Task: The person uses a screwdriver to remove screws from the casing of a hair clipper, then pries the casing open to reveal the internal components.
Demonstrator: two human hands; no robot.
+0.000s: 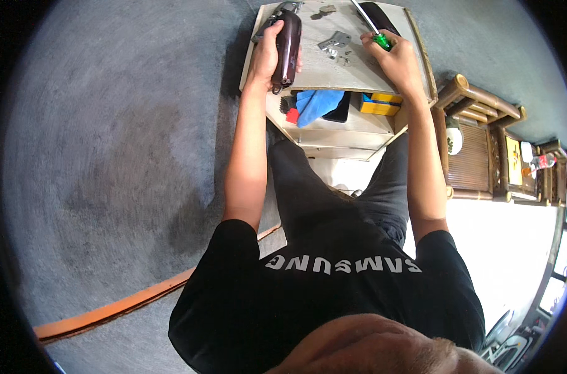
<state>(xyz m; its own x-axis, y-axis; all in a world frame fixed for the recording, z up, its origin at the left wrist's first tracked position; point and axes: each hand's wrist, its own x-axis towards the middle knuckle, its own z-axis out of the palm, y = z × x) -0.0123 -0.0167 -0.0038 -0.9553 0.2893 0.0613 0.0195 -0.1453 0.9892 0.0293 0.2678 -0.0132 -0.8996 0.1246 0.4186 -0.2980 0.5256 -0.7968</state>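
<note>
My left hand (267, 57) is wrapped round a hair clipper (287, 50) with a glossy dark maroon body, held at the left side of the small table, its metal head (286, 9) pointing away. In my right hand (397, 61) is a screwdriver (381, 41) with a green handle, its metal shaft slanting up and left past the frame's top edge. Between my hands, a grey metal clipper blade (336, 41) lies on the tabletop, with several small screws (343, 60) beside it. A flat metal piece (324, 11) lies farther back.
A dark rounded object (382, 17) lies behind my right hand on the pale table (314, 78). The open shelf below holds a blue cloth (321, 105), a red comb-like piece (292, 115) and a yellow box (379, 107). Bamboo furniture (470, 149) stands at the right, a grey wall (121, 137) at the left.
</note>
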